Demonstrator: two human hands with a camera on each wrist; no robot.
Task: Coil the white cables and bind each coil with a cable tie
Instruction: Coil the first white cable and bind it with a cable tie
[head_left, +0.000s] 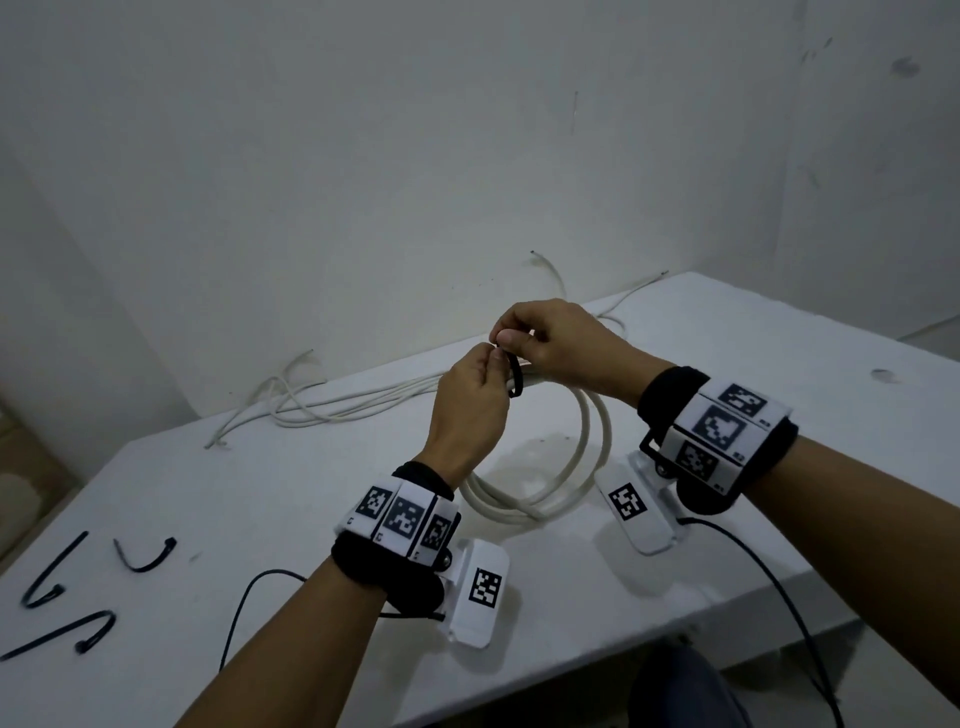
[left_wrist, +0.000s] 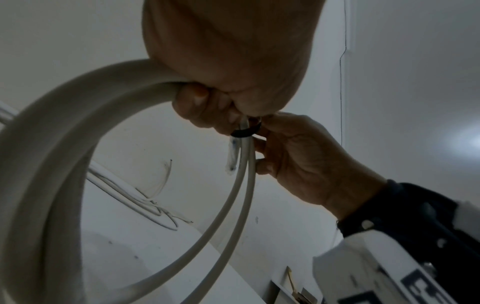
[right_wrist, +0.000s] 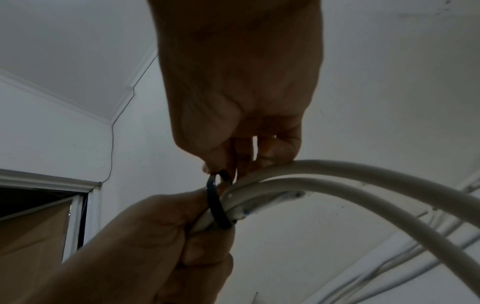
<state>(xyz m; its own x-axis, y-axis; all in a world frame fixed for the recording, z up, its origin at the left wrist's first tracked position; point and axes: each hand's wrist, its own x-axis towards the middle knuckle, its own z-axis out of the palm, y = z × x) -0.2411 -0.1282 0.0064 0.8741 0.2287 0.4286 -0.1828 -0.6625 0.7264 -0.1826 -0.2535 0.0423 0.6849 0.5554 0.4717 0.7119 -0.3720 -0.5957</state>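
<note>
A white cable coil hangs over the table, held up at its top by both hands. My left hand grips the bundled strands there, fingers curled round the coil. A black cable tie loops around the strands just beside that grip. My right hand pinches the upper part of the tie between thumb and fingertips. In the left wrist view the tie sits between the two hands, next to a cut cable end. The tie's ends are hidden by the fingers.
Several loose white cables lie tangled along the table's far edge by the wall. Three spare black cable ties lie at the front left. Thin black wrist-camera leads trail over the near edge.
</note>
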